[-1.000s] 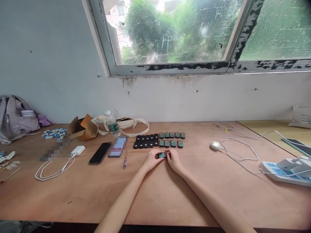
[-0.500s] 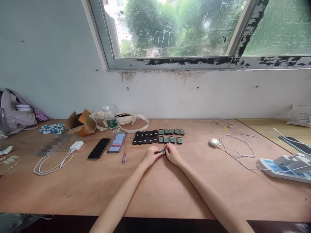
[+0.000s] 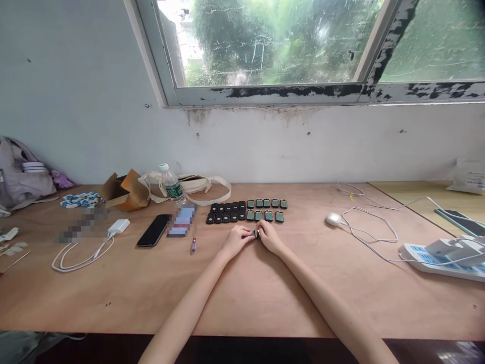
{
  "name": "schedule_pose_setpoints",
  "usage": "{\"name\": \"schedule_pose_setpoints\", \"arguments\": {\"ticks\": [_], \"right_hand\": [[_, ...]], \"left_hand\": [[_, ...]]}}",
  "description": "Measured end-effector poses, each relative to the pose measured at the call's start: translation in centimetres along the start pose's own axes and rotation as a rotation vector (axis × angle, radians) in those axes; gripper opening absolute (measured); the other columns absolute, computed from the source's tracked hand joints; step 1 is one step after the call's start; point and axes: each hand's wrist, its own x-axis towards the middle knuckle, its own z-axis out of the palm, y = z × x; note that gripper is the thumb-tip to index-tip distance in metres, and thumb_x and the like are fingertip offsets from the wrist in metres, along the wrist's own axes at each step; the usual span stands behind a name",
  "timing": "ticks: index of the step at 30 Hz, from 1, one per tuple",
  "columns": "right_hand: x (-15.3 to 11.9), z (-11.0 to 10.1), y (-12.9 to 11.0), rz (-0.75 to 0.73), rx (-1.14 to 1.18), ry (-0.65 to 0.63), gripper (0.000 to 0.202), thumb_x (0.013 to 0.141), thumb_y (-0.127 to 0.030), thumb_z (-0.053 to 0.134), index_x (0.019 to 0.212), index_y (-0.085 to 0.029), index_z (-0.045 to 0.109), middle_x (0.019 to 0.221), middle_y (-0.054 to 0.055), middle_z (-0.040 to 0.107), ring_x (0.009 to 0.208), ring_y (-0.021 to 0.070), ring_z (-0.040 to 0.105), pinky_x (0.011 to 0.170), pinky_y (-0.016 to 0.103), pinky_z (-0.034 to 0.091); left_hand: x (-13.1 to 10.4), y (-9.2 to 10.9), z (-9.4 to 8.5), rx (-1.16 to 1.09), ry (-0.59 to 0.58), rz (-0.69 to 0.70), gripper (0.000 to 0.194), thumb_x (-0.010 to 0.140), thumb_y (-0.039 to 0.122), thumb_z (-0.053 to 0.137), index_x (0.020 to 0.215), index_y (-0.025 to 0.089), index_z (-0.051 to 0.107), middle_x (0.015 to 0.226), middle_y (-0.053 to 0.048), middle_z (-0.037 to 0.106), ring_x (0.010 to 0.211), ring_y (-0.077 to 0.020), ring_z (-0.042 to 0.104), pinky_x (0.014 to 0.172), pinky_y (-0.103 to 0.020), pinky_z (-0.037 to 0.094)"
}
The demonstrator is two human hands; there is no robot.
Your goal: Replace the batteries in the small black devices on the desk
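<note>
My left hand and my right hand meet at the middle of the wooden table, fingers closed on a small dark module with a screen. Its details are mostly hidden by the fingertips. Just beyond my hands, small modules with greenish screens lie in two rows. To their left, black oval-cornered cases lie in two rows, close together.
Left of my hands are a pen, a black phone, a water bottle, an open cardboard box and a white charger. A white mouse-like device, cables and a power strip are to the right.
The view has tilted slightly, shifting the scene up a little. The small module between my fingertips shows at a somewhat different angle; both hands remain in nearly the same place.
</note>
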Motion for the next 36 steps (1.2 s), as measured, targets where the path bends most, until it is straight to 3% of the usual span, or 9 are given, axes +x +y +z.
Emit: {"name": "schedule_pose_setpoints", "arguments": {"ticks": [13, 18, 21, 27, 36], "right_hand": [[-0.8, 0.1, -1.1, -0.038, 0.009, 0.079, 0.006, 0.080, -0.026, 0.050, 0.075, -0.022, 0.051, 0.076, 0.002, 0.061, 0.074, 0.0185, 0.057, 0.069, 0.031, 0.047], [-0.8, -0.7, 0.2, 0.149, 0.265, 0.288, 0.019, 0.082, -0.040, 0.053, 0.088, -0.022, 0.052, 0.086, 0.006, 0.065, 0.077, 0.0196, 0.063, 0.069, 0.034, 0.052], [-1.2, -2.2, 1.7, 0.213, 0.250, 0.346, 0.029, 0.080, -0.045, 0.055, 0.094, -0.021, 0.052, 0.091, 0.009, 0.066, 0.076, 0.0205, 0.064, 0.068, 0.036, 0.053], [-2.3, -5.1, 4.7, 0.222, 0.186, 0.349, 0.030, 0.077, -0.047, 0.057, 0.088, -0.019, 0.061, 0.089, 0.009, 0.067, 0.078, 0.0216, 0.063, 0.075, 0.039, 0.052], [-2.1, -5.3, 5.6, 0.229, 0.102, 0.246, 0.027, 0.070, -0.047, 0.066, 0.070, -0.020, 0.068, 0.076, 0.005, 0.068, 0.076, 0.0221, 0.062, 0.073, 0.036, 0.050]], "left_hand": [[-0.2, -0.5, 0.5, 0.007, 0.044, 0.003, 0.016, 0.081, 0.029, 0.064, 0.092, 0.025, 0.074, 0.094, -0.004, 0.071, 0.092, -0.0215, 0.059, 0.084, -0.034, 0.047], [-0.3, -0.3, 0.4, -0.002, 0.040, -0.002, 0.016, 0.078, 0.032, 0.067, 0.090, 0.024, 0.074, 0.096, -0.004, 0.071, 0.093, -0.0216, 0.059, 0.085, -0.033, 0.046], [-0.4, -0.1, 0.3, -0.015, 0.047, 0.007, 0.016, 0.078, 0.031, 0.068, 0.090, 0.022, 0.074, 0.098, -0.005, 0.071, 0.093, -0.0212, 0.059, 0.085, -0.033, 0.046], [-0.3, 0.0, 0.4, -0.025, 0.067, 0.015, 0.017, 0.076, 0.032, 0.069, 0.088, 0.020, 0.074, 0.097, -0.006, 0.071, 0.092, -0.0210, 0.059, 0.083, -0.032, 0.046], [-0.5, 0.2, 0.1, -0.047, 0.062, 0.014, 0.020, 0.077, 0.035, 0.068, 0.088, 0.020, 0.073, 0.097, -0.006, 0.071, 0.091, -0.0217, 0.059, 0.081, -0.034, 0.047]]}}
